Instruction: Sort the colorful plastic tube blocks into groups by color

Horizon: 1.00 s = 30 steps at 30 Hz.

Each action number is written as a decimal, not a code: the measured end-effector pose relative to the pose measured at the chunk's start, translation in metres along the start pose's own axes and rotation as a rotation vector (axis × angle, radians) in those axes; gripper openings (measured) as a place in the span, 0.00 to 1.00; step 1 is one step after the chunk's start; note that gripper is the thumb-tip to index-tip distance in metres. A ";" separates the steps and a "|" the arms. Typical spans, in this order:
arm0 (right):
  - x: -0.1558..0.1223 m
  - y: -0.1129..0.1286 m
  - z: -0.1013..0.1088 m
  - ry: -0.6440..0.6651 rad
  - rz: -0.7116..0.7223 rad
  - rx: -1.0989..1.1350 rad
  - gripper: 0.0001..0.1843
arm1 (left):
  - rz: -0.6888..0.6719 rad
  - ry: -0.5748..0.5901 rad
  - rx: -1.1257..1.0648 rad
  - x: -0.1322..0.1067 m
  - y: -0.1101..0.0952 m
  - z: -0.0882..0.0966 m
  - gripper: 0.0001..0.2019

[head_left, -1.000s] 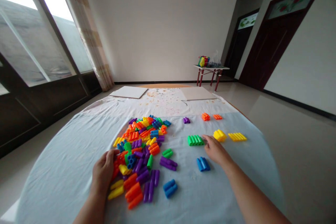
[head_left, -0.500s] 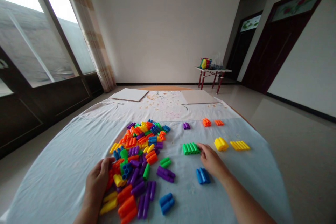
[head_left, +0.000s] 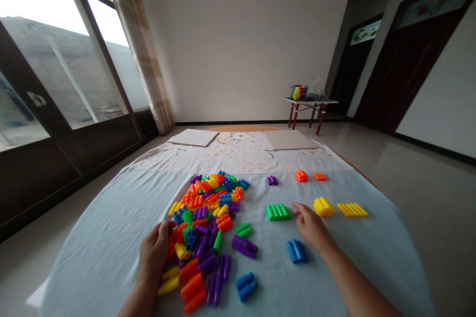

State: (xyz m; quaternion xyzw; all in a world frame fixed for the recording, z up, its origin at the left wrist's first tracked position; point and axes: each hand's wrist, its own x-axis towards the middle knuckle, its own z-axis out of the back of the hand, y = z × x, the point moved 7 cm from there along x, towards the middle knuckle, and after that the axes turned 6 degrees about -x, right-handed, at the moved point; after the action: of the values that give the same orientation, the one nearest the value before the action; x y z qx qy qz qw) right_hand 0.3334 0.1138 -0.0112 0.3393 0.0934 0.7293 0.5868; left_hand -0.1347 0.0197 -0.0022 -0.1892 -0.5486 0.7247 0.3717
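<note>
1. The green row of joined toy tubes [head_left: 278,212] lies flat on the pale blue tablecloth [head_left: 104,228], right of the heaped tubes [head_left: 202,246].
2. Its long axis runs left to right across the person's view; its individual tubes point away from the person, side by side.
3. The right hand [head_left: 311,226] is just beside the row's right end, index finger extended toward it, other fingers curled, grip loose and holding nothing visible; I cannot tell whether a fingertip touches.
4. The left hand [head_left: 154,247] rests at the heap's left edge, fingers bent over orange tubes [head_left: 171,248]; whether it grips any, I cannot tell.
5. Nearer the person, the blue tube block [head_left: 297,251] also points away.
6. Right of the right hand's fingers sits a yellow bundle [head_left: 323,207].
</note>
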 end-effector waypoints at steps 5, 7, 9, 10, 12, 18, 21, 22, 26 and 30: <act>0.000 0.002 -0.002 -0.078 0.001 -0.021 0.27 | -0.001 0.015 0.026 0.007 0.007 -0.001 0.22; -0.001 0.002 -0.004 -0.108 0.006 -0.017 0.27 | 0.000 0.025 0.051 0.009 0.007 -0.001 0.21; -0.002 0.001 -0.003 -0.146 0.007 -0.015 0.27 | -0.004 0.030 0.065 0.009 0.005 -0.002 0.20; -0.002 0.001 -0.003 -0.160 0.004 -0.016 0.26 | -0.008 0.030 0.064 0.009 0.003 -0.001 0.20; -0.003 0.002 -0.002 -0.171 -0.002 -0.018 0.26 | -0.016 0.027 0.045 0.007 -0.001 -0.001 0.20; -0.001 -0.001 -0.003 -0.157 -0.052 -0.009 0.24 | -0.005 0.046 -0.010 0.004 -0.004 -0.003 0.21; -0.002 -0.008 -0.006 -0.150 -0.083 0.028 0.24 | 0.016 0.056 -0.032 0.005 -0.002 -0.004 0.21; -0.002 -0.010 -0.006 -0.151 -0.093 0.036 0.23 | 0.023 0.059 -0.041 0.005 -0.002 -0.004 0.21; -0.005 -0.015 0.007 -0.215 -0.079 0.024 0.20 | 0.048 0.068 -0.084 0.002 -0.002 -0.007 0.21; 0.006 0.025 0.027 -0.301 0.060 -0.020 0.16 | 0.036 0.084 -0.066 -0.001 -0.001 -0.009 0.21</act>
State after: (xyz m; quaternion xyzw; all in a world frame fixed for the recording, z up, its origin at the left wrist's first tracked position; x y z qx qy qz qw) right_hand 0.3290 0.1052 0.0251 0.4419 -0.0131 0.6882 0.5752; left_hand -0.1271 0.0249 -0.0042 -0.2414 -0.5529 0.7040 0.3749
